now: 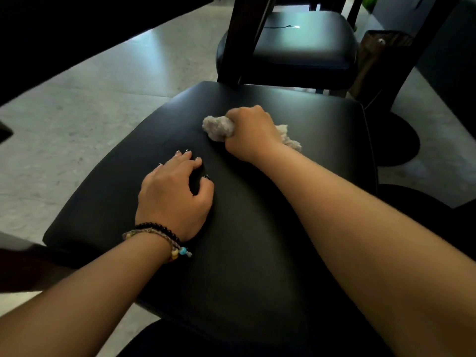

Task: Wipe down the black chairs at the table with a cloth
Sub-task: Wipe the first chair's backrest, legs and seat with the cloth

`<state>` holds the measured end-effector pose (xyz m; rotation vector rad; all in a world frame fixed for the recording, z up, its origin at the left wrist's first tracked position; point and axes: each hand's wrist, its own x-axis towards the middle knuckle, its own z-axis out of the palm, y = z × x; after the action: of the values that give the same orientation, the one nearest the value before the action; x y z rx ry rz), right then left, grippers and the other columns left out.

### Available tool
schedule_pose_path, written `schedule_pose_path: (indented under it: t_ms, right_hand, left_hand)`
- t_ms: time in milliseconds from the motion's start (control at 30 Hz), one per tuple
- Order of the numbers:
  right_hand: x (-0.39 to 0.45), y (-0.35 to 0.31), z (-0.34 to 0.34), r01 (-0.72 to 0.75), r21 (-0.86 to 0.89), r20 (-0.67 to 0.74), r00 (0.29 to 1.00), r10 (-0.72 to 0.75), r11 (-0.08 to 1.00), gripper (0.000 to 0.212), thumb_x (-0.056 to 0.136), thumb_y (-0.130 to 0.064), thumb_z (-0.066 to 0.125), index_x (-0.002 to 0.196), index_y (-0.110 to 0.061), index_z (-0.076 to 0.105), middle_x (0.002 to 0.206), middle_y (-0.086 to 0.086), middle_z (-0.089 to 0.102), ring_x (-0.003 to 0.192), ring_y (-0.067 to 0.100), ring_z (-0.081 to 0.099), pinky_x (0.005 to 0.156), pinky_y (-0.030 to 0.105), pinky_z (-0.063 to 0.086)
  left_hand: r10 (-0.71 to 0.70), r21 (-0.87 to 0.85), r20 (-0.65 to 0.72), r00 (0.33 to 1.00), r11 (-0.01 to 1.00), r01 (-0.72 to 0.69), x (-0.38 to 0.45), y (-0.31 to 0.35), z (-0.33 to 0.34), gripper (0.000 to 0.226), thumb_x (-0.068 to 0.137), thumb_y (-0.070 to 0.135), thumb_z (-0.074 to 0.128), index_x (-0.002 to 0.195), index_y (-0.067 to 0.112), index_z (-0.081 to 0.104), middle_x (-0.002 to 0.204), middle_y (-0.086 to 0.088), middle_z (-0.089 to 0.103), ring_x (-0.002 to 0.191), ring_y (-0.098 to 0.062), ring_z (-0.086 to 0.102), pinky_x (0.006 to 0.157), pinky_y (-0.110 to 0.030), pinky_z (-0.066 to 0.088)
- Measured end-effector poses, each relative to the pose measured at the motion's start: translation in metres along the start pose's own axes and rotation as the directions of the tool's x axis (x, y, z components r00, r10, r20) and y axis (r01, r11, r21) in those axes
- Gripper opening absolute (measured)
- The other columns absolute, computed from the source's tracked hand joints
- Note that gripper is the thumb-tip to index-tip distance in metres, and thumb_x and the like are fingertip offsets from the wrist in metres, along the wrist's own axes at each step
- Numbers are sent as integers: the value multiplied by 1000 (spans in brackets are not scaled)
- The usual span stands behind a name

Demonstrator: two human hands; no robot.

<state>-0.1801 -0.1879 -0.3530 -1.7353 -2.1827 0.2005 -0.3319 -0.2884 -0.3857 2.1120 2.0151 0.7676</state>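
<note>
1. We see a black chair seat [257, 228] filling the middle of the view; we take it as our landmark for everything else.
2. The right hand [248, 132] rests on the far part of this seat, near its back edge. Its fingers are curled tight into a fist around a pale, crumpled cloth [217, 127].
3. The cloth bulges out of the fist on the left, and another tuft of it shows behind the wrist on the right. It lies pressed against the seat's surface.
4. The left hand [175, 197] lies on the seat nearer to us than the cloth and to its left, apart from the right hand. Its fingers are spread and only slightly bent, fingertips and palm resting on the upholstery, with nothing held.
5. On the left wrist sit bracelets [159, 235]: a string of dark beads and a woven band with small coloured beads.
6. Beyond the seat's far edge stands a second black chair [304, 47], its padded seat catching a pale reflection. Dark wooden posts rise between the two seats.
7. To the right of our seat a round dark base [396, 143] rests on the floor.
8. To the left of the seat lies light grey tiled floor [85, 112], and above that, at the frame's upper left, the dark underside of the desk [64, 29].
</note>
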Motion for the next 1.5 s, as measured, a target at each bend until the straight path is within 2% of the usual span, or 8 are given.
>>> schedule_pose_path:
  t_ms: [267, 367, 467, 800, 967, 1033, 1333, 1500]
  right_hand:
    - [-74, 21, -35, 202, 38, 89, 975, -204, 979, 6, 72, -19, 59, 72, -25, 57, 74, 2, 65, 84, 33, 63, 74, 36, 51]
    - [-35, 22, -37, 53, 73, -136, 990, -42, 996, 16, 77, -19, 57, 89, -14, 67, 93, 13, 70, 96, 36, 63, 77, 33, 46]
    - [-11, 12, -19, -41, 61, -18, 999, 43, 997, 29, 86, -23, 55, 112, -11, 60, 115, 16, 65, 110, 37, 56, 88, 34, 42]
    - [-111, 11, -43, 412, 117, 205, 881, -427, 904, 21, 78, -16, 61, 98, -14, 67, 93, 3, 70, 89, 28, 63, 76, 35, 49]
    - [-61, 22, -42, 145, 190, -146, 982, -118, 971, 22, 80, -11, 59, 100, -9, 68, 94, 12, 71, 96, 34, 65, 77, 34, 46]
    - [-36, 19, -28, 37, 169, -69, 997, -26, 985, 26, 84, -17, 57, 108, -13, 66, 105, 11, 69, 106, 33, 60, 84, 35, 47]
    - [-84, 13, -35, 379, 162, 172, 898, -405, 911, 27, 72, -17, 61, 97, -15, 72, 82, 0, 71, 80, 23, 66, 75, 35, 50]
    - [-51, 9, -25, 203, 126, -47, 979, -199, 971, 25, 79, -12, 55, 102, -10, 65, 102, 8, 70, 101, 32, 61, 84, 35, 48]
  left_hand:
    - [11, -2, 8, 1000, 1000, -11, 0, -2, 1, 46, 90, 35, 55, 133, 20, 56, 145, 0, 48, 137, -13, 39, 116, -40, 28]
    - [9, -2, 0, 1000, 1000, -9, 1, -2, 1, 45, 91, 36, 54, 133, 20, 56, 144, 0, 49, 137, -13, 39, 116, -39, 27]
    - [9, -6, -2, 1000, 1000, -9, -1, -2, 0, 46, 90, 36, 54, 133, 20, 57, 144, 1, 49, 137, -13, 39, 116, -38, 27]
    - [14, 0, 14, 1000, 1000, -14, -2, -3, 1, 46, 90, 36, 54, 133, 19, 56, 145, -1, 48, 137, -15, 40, 116, -40, 27]
    - [14, 7, 9, 1000, 1000, -14, 0, -3, 1, 46, 90, 38, 53, 133, 21, 56, 146, 1, 47, 137, -14, 38, 116, -38, 25]
    - [10, 9, 3, 1000, 1000, -10, 0, -3, 1, 46, 90, 38, 52, 133, 21, 56, 146, 1, 47, 137, -14, 38, 115, -37, 25]
    - [12, -25, 6, 1000, 1000, -11, -3, 1, -4, 57, 83, 45, 42, 132, 19, 58, 142, -1, 52, 134, -17, 44, 111, -45, 36]
    - [0, 9, 7, 1000, 1000, 0, 0, -1, -5, 46, 90, 38, 52, 132, 20, 57, 143, 0, 51, 133, -17, 44, 110, -45, 36]
